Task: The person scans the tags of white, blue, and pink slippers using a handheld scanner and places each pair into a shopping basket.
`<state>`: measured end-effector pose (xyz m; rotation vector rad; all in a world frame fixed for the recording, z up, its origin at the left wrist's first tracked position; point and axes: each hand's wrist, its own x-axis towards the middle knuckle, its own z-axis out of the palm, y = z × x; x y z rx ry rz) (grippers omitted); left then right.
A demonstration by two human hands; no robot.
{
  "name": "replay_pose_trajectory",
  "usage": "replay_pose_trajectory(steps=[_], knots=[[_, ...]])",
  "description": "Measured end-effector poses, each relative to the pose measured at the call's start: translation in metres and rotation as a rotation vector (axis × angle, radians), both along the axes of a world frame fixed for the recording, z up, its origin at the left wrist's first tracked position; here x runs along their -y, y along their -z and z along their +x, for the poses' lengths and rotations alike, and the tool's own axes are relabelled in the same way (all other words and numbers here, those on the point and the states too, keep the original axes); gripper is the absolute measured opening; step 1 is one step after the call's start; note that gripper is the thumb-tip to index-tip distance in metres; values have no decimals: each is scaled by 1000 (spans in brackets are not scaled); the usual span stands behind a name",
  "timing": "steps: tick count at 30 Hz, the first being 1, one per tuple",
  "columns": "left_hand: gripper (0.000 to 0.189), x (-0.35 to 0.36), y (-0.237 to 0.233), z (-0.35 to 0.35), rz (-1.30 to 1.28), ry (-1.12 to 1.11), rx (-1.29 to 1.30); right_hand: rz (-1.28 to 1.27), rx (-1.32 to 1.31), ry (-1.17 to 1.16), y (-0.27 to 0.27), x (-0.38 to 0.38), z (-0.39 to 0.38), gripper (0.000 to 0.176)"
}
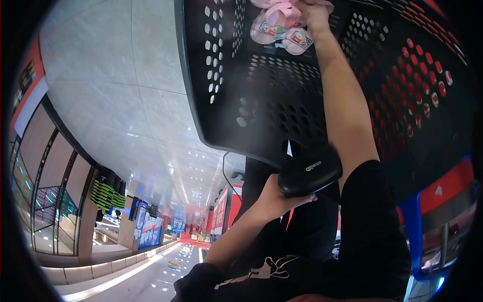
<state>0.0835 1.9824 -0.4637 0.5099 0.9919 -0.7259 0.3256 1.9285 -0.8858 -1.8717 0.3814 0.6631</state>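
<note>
My left hand [284,199] is closed around a smooth black rounded case [310,172] with small white print on its top. It is held just outside the near edge of a black plastic shopping cart [221,128] with holes in its walls. My right arm crosses over the cart, and my right hand [315,17] is closed on pink slippers [282,20] deep inside the basket. White and red labels show on the slippers. The fingertips of my right hand are partly hidden among them.
Grey tiled floor [95,100] lies left of the cart. Shop fronts and a rack of green and black goods [108,194] stand farther left. At the right is a blue-framed cart part with a red panel [445,189]. A thin dark cable [225,168] hangs near my left side.
</note>
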Motion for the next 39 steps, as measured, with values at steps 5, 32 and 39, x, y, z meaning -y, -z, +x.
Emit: replay_pose_trajectory(steps=[5, 32, 39], knots=[[24, 7, 6, -15, 103, 18, 77, 380, -72, 67, -76, 6, -35, 50], [40, -17, -430, -42, 526, 106, 712, 937, -32, 528, -817, 162, -288, 35], [42, 69, -445, -35, 194, 272, 777, 956, 126, 873, -848, 229, -326, 36]])
